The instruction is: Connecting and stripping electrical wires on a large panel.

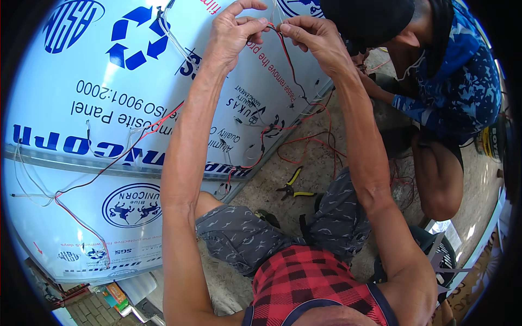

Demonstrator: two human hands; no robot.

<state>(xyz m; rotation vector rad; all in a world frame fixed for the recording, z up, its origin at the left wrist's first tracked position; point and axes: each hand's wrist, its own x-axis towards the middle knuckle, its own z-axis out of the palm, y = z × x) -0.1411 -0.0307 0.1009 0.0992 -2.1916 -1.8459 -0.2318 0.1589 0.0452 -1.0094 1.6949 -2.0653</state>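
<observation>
Both my arms reach to the far edge of a large panel (70, 117) covered in white-and-blue printed film. Between my fingertips is a thin red-and-black wire (287, 54), which hangs down from there along the panel. My left hand (234, 32) pinches its end between thumb and forefinger. Close by, my right hand (318, 41) also pinches the wire with thumb and fingertips. The exact joint between the fingers is too small to make out. More red and black wires (157, 126) and thin whitish wires (173, 33) poke out of the panel and lie across it.
Cutting pliers with yellow handles (294, 193) lie on the concrete floor before my knees. Loose orange-red wire (304, 142) coils beside the panel's edge. A co-worker in a blue patterned shirt (462, 76) crouches close on the right. Behind that person stands a bucket (492, 140).
</observation>
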